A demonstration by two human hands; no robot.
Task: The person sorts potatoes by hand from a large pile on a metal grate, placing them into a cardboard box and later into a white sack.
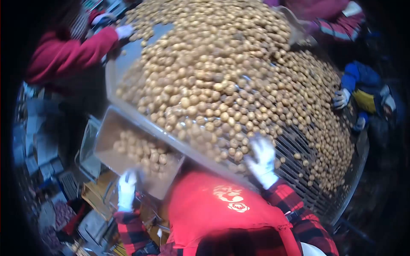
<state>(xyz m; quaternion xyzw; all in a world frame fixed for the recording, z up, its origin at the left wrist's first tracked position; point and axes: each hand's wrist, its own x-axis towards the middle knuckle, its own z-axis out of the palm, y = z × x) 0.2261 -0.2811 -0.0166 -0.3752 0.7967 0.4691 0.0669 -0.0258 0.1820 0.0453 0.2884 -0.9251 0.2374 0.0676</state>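
Observation:
A broad slatted sorting table holds a large heap of round, tan, walnut-like pieces (205, 81). My right hand (262, 160), in a white glove, reaches over the table's near rim with its fingers spread at the edge of the heap, by bare dark slats (294, 149). A rectangular plastic bin (106, 132), partly filled with the same pieces, sits against the outside of the rim. My left hand (127, 185), also white-gloved, is at the bin's near side and overlaps its edge. Motion blurs its fingers.
Across the left corner, a person in a red sleeve (72, 55) reaches to the table. Another person holds a sack (294, 27) at the far right. A gloved hand (341, 99) rests at the right edge. Boxes (42, 132) and a chair (89, 145) stand at left.

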